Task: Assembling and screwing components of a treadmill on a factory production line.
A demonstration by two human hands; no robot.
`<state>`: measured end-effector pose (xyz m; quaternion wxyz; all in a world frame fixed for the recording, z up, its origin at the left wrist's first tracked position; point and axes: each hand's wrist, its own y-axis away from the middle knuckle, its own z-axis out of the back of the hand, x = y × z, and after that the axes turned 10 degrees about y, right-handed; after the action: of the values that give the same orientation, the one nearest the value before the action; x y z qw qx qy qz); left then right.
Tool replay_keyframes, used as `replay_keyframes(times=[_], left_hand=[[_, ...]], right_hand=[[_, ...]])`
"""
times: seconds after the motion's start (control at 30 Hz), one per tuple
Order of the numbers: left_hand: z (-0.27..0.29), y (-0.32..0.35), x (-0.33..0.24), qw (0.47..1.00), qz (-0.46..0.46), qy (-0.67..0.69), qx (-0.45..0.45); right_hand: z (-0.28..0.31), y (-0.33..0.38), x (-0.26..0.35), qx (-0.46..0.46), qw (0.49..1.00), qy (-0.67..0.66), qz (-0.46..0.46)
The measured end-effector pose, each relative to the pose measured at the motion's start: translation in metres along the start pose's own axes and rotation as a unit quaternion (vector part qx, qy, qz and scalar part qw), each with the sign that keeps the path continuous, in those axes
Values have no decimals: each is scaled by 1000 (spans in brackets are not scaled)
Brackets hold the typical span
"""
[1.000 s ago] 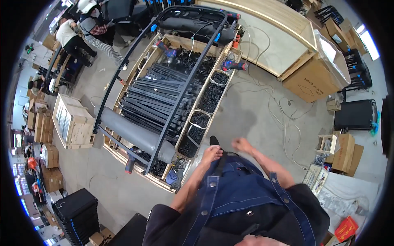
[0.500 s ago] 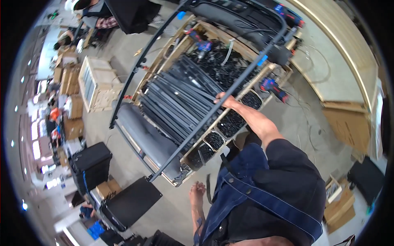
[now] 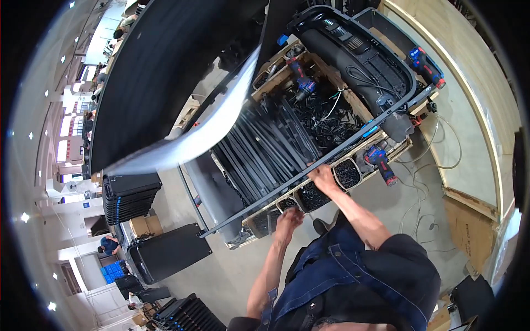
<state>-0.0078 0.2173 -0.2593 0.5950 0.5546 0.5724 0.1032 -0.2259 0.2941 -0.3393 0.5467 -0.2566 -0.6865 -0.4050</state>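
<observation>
My right hand [image 3: 323, 177] is at the near bar of a dark metal frame [image 3: 265, 196], fingers bent together beside the ends of the black strips [image 3: 259, 151]. The bar partly hides the fingertips, so what they hold is unclear. Just above a small bin of black fasteners [image 3: 288, 204], my left hand [image 3: 289, 222] is curled; nothing can be made out in it. Two more bins of small black parts, a middle one [image 3: 311, 197] and a right one [image 3: 348, 174], stand in the same row. The strips lie side by side in a wooden crate under the frame.
A large black panel [image 3: 165, 83] with a bright white edge looms at upper left, hiding the far-left frame. Power drivers lie in the crate [image 3: 301, 80], beside the bins [image 3: 380, 164] and at far right [image 3: 426, 67]. Cables hang by a curved wooden wall [image 3: 469, 94].
The large panel has swung into view across the upper left. My left hand has risen from low beside my body to the bins. My right hand stays at the near bar.
</observation>
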Motion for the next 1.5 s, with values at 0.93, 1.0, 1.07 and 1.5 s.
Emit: replay_keyframes(times=[0.93, 1.0, 1.07, 1.5], left_hand=[[-96, 81, 3, 960, 19, 139, 241], [-99, 101, -9, 972, -23, 125, 199], [-104, 118, -40, 975, -76, 105, 183], [-15, 92, -258, 940, -337, -11, 40]], right_hand=[[202, 278, 166, 382, 897, 134, -180], [204, 272, 172, 356, 904, 163, -174], [202, 273, 209, 314, 875, 245, -274], [-61, 70, 231, 163, 938, 290, 98]])
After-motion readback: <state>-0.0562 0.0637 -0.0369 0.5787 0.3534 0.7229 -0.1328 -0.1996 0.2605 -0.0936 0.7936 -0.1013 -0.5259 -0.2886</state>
